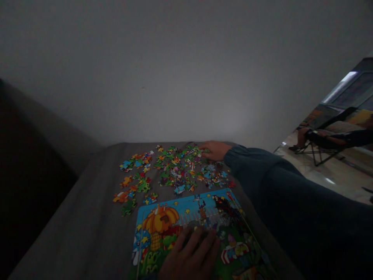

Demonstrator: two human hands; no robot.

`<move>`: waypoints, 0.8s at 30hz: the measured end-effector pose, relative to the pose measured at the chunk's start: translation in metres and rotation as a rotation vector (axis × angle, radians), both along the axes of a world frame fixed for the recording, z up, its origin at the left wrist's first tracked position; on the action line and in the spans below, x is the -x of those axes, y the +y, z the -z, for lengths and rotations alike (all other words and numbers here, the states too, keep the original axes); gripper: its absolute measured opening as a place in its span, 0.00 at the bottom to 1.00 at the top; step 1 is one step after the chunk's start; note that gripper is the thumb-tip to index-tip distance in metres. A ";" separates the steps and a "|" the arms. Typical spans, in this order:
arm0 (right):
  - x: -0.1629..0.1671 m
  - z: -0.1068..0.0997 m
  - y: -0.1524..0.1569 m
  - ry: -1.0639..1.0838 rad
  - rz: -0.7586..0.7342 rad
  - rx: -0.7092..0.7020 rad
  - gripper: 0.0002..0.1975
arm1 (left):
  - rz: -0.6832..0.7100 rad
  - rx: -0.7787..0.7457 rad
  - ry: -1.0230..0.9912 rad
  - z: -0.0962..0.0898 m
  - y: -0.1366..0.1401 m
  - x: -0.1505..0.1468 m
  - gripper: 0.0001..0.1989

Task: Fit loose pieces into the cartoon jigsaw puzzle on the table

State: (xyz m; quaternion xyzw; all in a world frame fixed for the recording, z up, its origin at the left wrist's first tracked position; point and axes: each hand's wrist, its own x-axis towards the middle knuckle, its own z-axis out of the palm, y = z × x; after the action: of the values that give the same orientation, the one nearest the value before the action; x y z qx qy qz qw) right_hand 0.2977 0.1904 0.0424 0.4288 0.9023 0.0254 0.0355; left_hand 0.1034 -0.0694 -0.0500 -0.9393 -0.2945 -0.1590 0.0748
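Observation:
My left hand (pixel 192 252) lies on a colourful puzzle picture board (pixel 186 206) with fingers spread and stretched forward. The board shows an orange pumpkin, a blue sky with yellow stars and cartoon figures; my hand covers part of its lower middle. My right hand (pixel 215 151) reaches to the far side of the loose puzzle pieces (pixel 175 167), near the wall. Its thumb and fingers are closed around what looks like a small green puzzle piece (pixel 205 150). Dim light blurs the detail there.
Grey cloth (pixel 96 202) covers the table, which stands against a pale wall (pixel 186 77). Orange pieces (pixel 121 196) and green pieces (pixel 128 207) lie left of the main spread. Away to the right, a person's arm (pixel 326 138) shows by a folding chair (pixel 317 155).

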 end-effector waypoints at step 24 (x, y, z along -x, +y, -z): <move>0.035 0.036 0.014 -0.008 -0.071 0.029 0.20 | -0.023 -0.134 -0.085 0.003 -0.001 -0.003 0.25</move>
State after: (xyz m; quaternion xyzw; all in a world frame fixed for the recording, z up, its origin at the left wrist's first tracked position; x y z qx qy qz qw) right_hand 0.2627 0.2040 0.0062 0.3960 0.9170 0.0153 0.0445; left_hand 0.1063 -0.0707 -0.0534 -0.9212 -0.2970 -0.2174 0.1266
